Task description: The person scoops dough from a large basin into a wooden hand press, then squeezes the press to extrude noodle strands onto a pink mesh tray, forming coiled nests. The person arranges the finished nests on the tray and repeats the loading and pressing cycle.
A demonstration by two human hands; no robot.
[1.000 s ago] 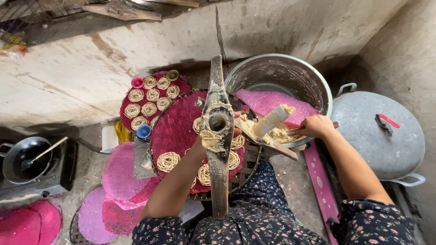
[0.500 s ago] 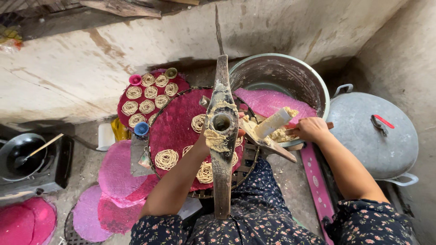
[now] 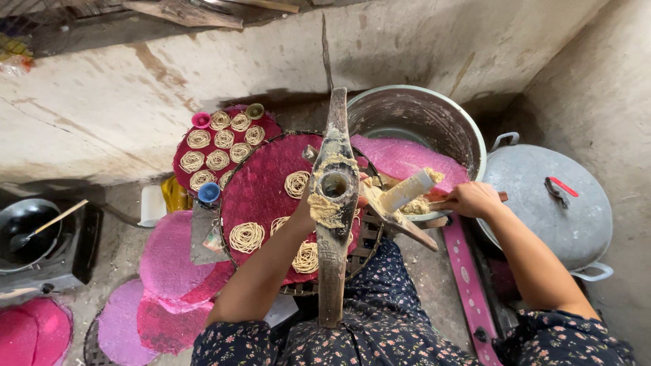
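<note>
In the head view, the person is sitting over a long wooden noodle press [image 3: 333, 224] whose round barrel opening, near the middle of the beam, is smeared with pale dough. The left hand [image 3: 303, 207] is reaching in beside the barrel and is mostly hidden behind the press, so I cannot tell how it is closing. The right hand [image 3: 472, 199] is wrapping tight around a reddish handle [image 3: 502, 196] next to the wooden plunger [image 3: 405, 191], which is lying tilted over the near rim of the large metal pot [image 3: 434, 115] with a lump of dough [image 3: 417, 205] just beside it.

To do this step well, my judgement is that the barrel should be packed evenly and the press kept centred over a bare patch of mat, so fresh coils are not landing on ones already laid.

The round pink woven mat [image 3: 261, 193] is lying under the press, on a wire rack on the floor, and is carrying several noodle coils [image 3: 246, 236]: tan, thin-stranded, flat spirals, apart from one another. A second pink mat [image 3: 224, 146] toward the far wall is holding more coils in tidy rows, with small cups at its edge. Spare pink mats [image 3: 166, 261] are stacked on the floor at the left, near a dark pan [image 3: 24, 224], and a grey pot lid [image 3: 549, 203] is resting at the right
</note>
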